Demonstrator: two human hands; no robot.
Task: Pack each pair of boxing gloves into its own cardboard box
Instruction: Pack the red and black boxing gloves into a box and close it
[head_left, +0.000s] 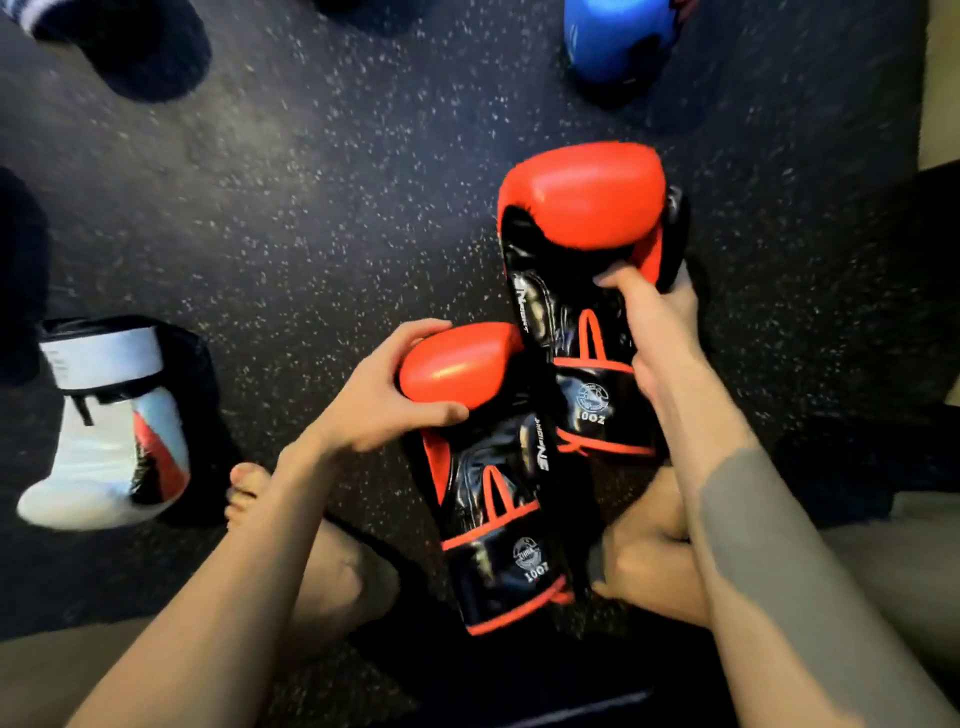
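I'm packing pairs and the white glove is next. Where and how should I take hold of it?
Probably by the cuff band. The white glove lies on the floor with that straight-sided cuff pointing away from you and the bulky rounded end nearer, so reach over from above with the left hand, the closer one, after it frees the nearer red glove.

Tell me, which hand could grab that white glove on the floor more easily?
Probably the left hand: the white glove lies on its side, while the right hand grips the farther red glove across from it. The left must first release the nearer red glove.
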